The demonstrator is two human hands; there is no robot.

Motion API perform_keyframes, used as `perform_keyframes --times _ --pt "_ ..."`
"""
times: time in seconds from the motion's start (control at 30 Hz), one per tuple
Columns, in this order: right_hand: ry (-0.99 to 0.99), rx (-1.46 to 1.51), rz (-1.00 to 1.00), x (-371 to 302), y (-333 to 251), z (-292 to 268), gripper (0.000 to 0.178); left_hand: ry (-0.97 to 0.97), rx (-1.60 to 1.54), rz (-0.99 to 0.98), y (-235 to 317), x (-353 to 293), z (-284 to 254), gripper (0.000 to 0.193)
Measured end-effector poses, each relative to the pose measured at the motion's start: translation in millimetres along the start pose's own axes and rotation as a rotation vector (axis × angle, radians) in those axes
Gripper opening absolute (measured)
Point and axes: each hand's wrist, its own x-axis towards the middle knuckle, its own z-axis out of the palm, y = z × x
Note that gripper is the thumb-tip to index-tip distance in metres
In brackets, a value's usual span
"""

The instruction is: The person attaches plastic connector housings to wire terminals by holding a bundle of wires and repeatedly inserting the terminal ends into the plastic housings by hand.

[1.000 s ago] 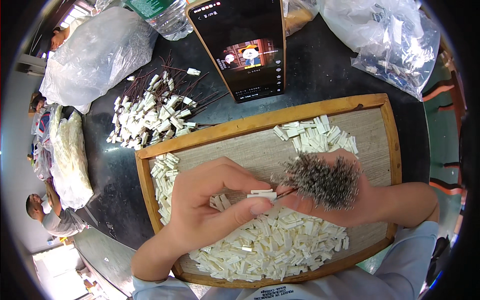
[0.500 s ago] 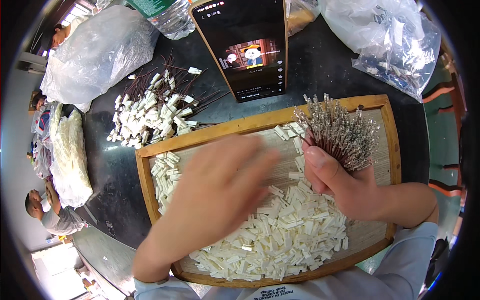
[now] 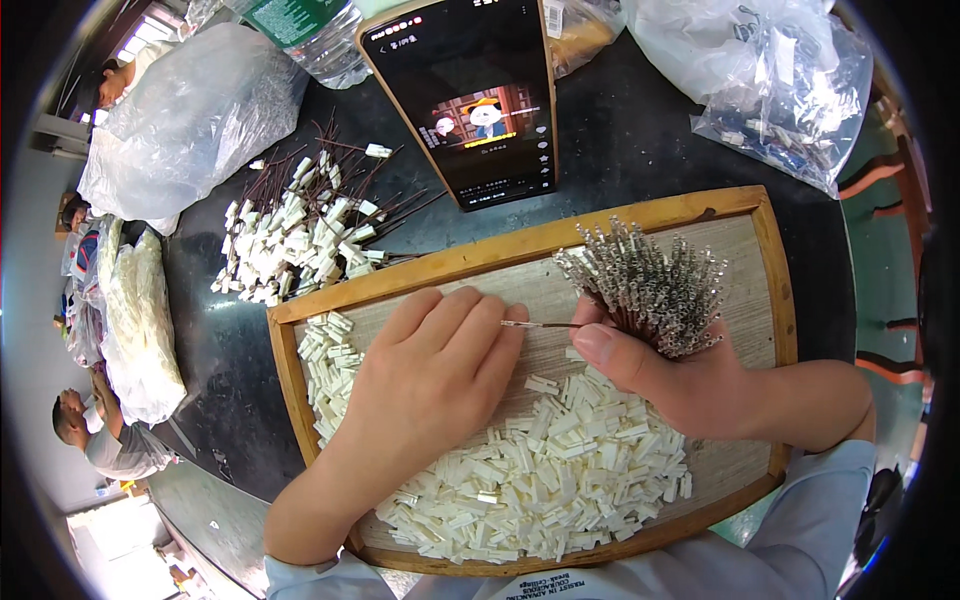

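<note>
My right hand (image 3: 680, 385) is closed round a thick bundle of brown wires (image 3: 650, 290) whose silvery crimped metal ends fan upward. A single wire (image 3: 550, 325) sticks out leftward from beside its thumb. That wire's metal tip reaches the fingertips of my left hand (image 3: 435, 355), which is closed with its back toward me. Whatever its fingers hold is hidden behind them. Below and between the hands, a heap of small white plastic connector housings (image 3: 540, 480) lies in a wood-rimmed tray (image 3: 450, 266).
More housings (image 3: 335, 370) lie along the tray's left side. Beyond the rim is a pile of brown wires with white connectors (image 3: 300, 225). A phone (image 3: 470, 120) stands upright behind the tray, beside a water bottle (image 3: 310, 35). Plastic bags (image 3: 195, 120) flank the black table.
My left hand, blurred by motion before, is now still and its fingers are drawn in. One wire now stretches from the right hand's bundle to the left fingertips.
</note>
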Motion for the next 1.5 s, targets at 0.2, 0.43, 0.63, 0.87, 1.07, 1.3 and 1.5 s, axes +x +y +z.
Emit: perform_keyframes --times 0.2,0.43,0.63,0.87,1.07,1.3,1.5 --pt "-0.013 -0.005 -0.008 0.3 3.5 -1.2 0.008 0.047 -0.158 -0.133 -4.9 -7.9 -1.2 0.033" --pt "-0.042 -0.026 -0.033 -0.4 5.5 -0.6 0.01 0.335 -1.542 -0.402 -6.9 -14.6 -0.9 0.018" --pt "-0.047 -0.029 -0.064 -0.1 8.7 -2.2 0.011 0.339 -1.785 -0.331 -6.9 -19.2 -2.1 0.018" --pt "-0.033 -0.026 -0.046 0.5 7.0 -1.7 0.011 0.36 -1.556 -0.361 -0.5 -18.5 -2.2 0.019" --pt "-0.126 -0.057 -0.181 0.6 16.4 -4.8 0.015 0.297 -1.35 -0.331 8.7 -14.1 -9.0 0.017" --pt "-0.072 -0.013 -0.085 0.5 5.1 4.9 0.018 0.597 -1.15 -0.519 -19.1 -21.1 -17.4 0.02" --pt "-0.069 0.084 0.077 1.9 -0.3 2.8 0.009 0.481 -0.365 -0.458 -29.8 -13.7 -27.9 0.022"
